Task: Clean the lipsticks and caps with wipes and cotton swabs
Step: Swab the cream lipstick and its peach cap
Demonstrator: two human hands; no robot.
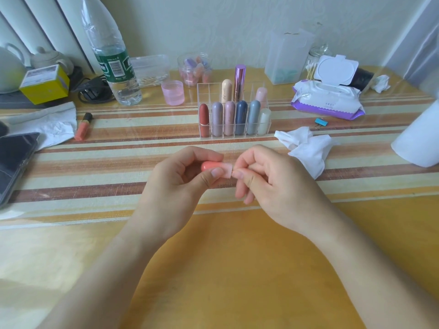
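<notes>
**Striped table, cap in hand: work the open end**

Yellow table with a striped cloth lies under your arms, and the job sits just above the near stripes. Your left hand grips the coral cap sideways, thumb below and fingers curled over the top, its pale open end turned toward your right. Your right hand is closed to a narrow pinch, thumb and forefinger meeting at that pale end. Whether a swab or a scrap of wipe sits between them is too small to tell.

You look to be cleaning the cap's mouth. Keep the left grip back on the rounded end so the rim stays bare. Turn the cap with the left fingers and let the right stay put; that likely covers the whole rim without regripping. Press lightly, since a hard squeeze may pop the smooth cap out of your hold.

A crumpled wipe lies near your right hand, the pack stands open behind it, and swabs wait in the jar beyond. One lipstick lies well to the left; it is probably this cap's partner. The rack of capped lipsticks stands behind your hands.
</notes>
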